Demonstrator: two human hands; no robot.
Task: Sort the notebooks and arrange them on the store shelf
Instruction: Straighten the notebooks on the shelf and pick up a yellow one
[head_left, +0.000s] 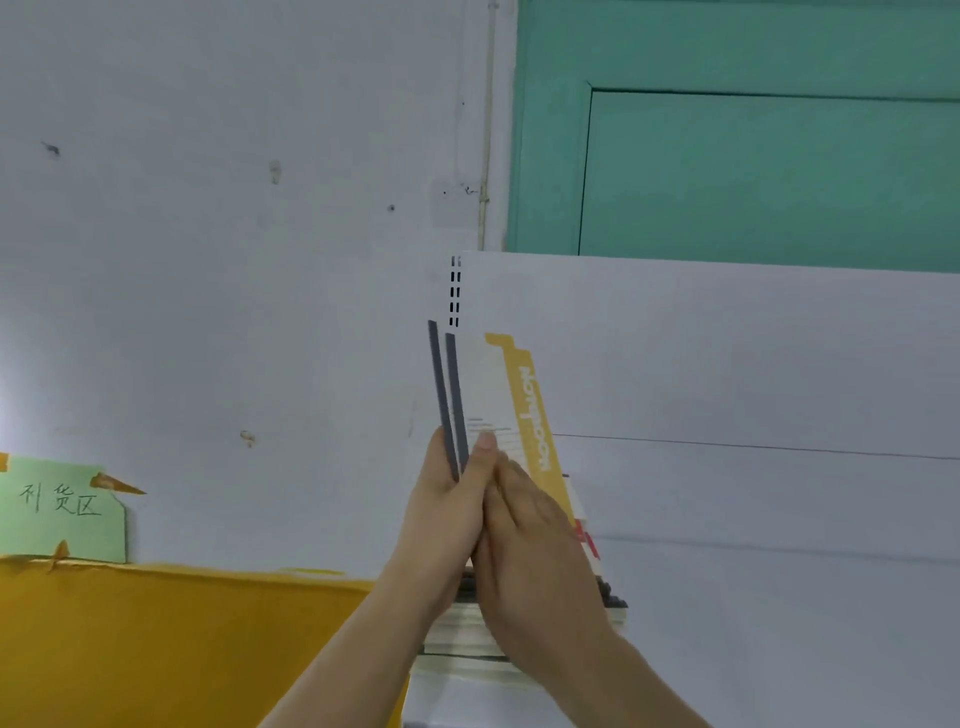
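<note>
- White wall ahead of us, teal door top right, white shelf panel below the door with a slotted upright at its left edge.
- Yellow sheet lower left, green label with handwritten characters taped above it.
- Our left hand grips two upright notebooks near their lower end: thumb on the front cover, fingers wrapped behind the grey spines.
- Front cover is white with a yellow band reading "NOTEBOOK"; the pair tilts slightly, tops fanning apart.
- Our right hand lies against the front cover, fingers fairly straight and pressed flat, touching the left hand's thumb. It curls round nothing that we can see.
- Held notebooks sit in front of the shelf's left edge, just right of the upright.
- Below our hands, a flat stack of more notebooks lies on the shelf, mostly hidden by our wrists; red and dark edges show on its right side.
</note>
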